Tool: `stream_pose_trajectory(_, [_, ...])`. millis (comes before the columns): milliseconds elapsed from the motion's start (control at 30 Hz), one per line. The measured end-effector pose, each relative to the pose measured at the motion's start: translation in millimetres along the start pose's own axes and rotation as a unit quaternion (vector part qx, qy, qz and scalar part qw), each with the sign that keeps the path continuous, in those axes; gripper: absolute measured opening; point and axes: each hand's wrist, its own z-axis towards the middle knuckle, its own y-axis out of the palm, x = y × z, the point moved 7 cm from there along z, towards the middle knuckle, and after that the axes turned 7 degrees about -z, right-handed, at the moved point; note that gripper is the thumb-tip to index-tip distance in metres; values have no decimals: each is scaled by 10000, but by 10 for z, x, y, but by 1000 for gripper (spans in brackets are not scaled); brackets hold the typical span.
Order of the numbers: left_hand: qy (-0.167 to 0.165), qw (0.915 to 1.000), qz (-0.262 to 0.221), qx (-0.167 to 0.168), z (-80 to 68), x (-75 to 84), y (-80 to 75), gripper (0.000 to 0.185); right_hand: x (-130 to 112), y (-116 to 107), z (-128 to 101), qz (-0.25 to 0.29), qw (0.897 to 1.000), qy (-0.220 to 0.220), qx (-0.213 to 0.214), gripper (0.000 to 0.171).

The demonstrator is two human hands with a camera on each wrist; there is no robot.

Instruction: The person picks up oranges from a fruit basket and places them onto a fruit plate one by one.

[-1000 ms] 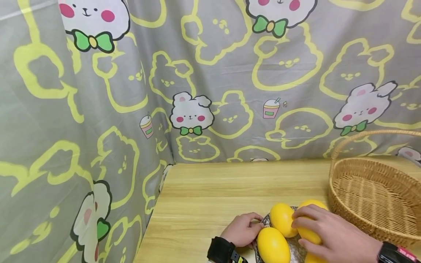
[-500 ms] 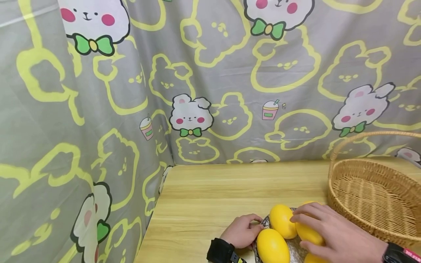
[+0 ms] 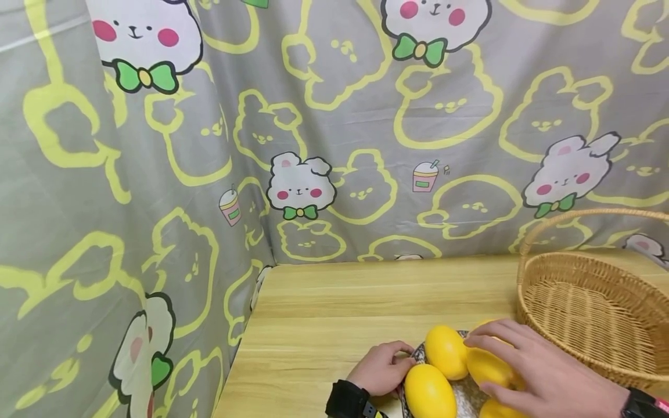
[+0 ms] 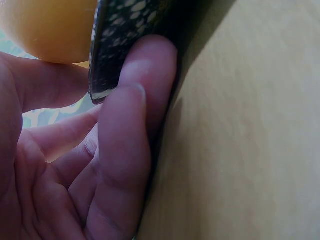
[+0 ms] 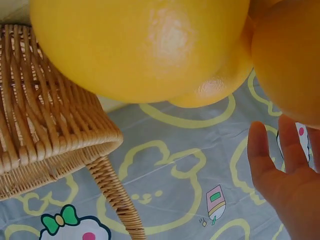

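Observation:
Several smooth yellow oval fruits lie on a dark patterned plate [image 3: 420, 352] at the table's front edge. My left hand [image 3: 385, 367] pinches the plate's left rim; in the left wrist view its fingers [image 4: 125, 145] curl under the plate [image 4: 117, 40], below one fruit [image 4: 45, 25]. My right hand [image 3: 517, 363] lies over the right-hand fruit [image 3: 486, 368], fingers and thumb curled round it. Two more fruits [image 3: 445, 351] [image 3: 430, 390] sit just left of it. The right wrist view shows that fruit [image 5: 135, 45] close up, with my fingertips [image 5: 277, 160] beside another fruit [image 5: 290, 60].
A wicker basket [image 3: 590, 313] with a hoop handle stands at the right, close to my right hand; its wall [image 5: 45, 125] also fills the right wrist view's left side. The wooden table [image 3: 366, 302] is backed and flanked on the left by a grey cartoon-print curtain [image 3: 334, 133].
My right hand has settled lower over the right-hand fruit, hiding more of it. My left hand has stayed on the plate's rim. The view has shifted slightly.

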Motion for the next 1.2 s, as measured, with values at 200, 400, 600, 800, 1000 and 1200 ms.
stream_pose_trajectory(200, [-36,10000,34,19,-7,-76,-60,24,3,19,-35,106,9999,91,-71,52])
stream_pose_trajectory(400, [-28,10000,-76,43,-39,-175,-164,22,-18,25,-29,58,9996,291,4,53])
stream_pose_trajectory(600, [-70,9996,-267,-44,-85,-270,-264,23,-72,14,-14,-80,9991,408,131,53])
stream_pose_trajectory(800, [-97,9995,-313,-3,-153,-341,-317,23,-81,35,-24,-30,9987,486,118,53])
stream_pose_trajectory(1000, [-97,9997,-207,114,-193,-450,-436,23,-96,91,73,102,9980,614,57,51])
stream_pose_trajectory(1200, [-144,9998,-84,104,-216,-582,-557,23,-203,29,352,319,9969,314,651,53])
